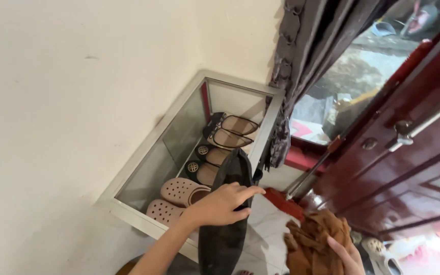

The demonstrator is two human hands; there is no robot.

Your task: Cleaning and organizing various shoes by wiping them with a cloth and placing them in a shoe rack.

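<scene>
Left hand: the left hand (220, 204) is curled around the edge of a long, flat black shoe (226, 214). The fingers (248, 192) are stretched over its top side, and the shoe hangs with its toe pointing down.

Right hand: the right hand (343, 254) is low at the edge of the view. It is closed around a crumpled brown cloth (315, 239), which bunches up above the fingers.

Where the black shoe is: it is in the left hand, just in front of the open side of the silver metal and glass shoe rack (138, 168). It is not on the shelf yet.

On the shelf, past the left hand: a pair of pink rubber clogs with holes (175, 199) sits closest to the left hand. Behind the clogs is a pair of black flat shoes with round gold badges (203, 163). Farthest back is a pair of black open sandals (230, 131).

How far along: three pairs are lined up neatly in the rack, so that part looks done. The black shoe is out of the rack and held up, with the cloth ready in the other hand, so this shoe looks like the one being worked on now.

Near the right hand: a red broom with a silver handle (301, 188) leans beside the dark red wooden door (408, 168). A grey curtain (301, 61) hangs above the rack.
</scene>
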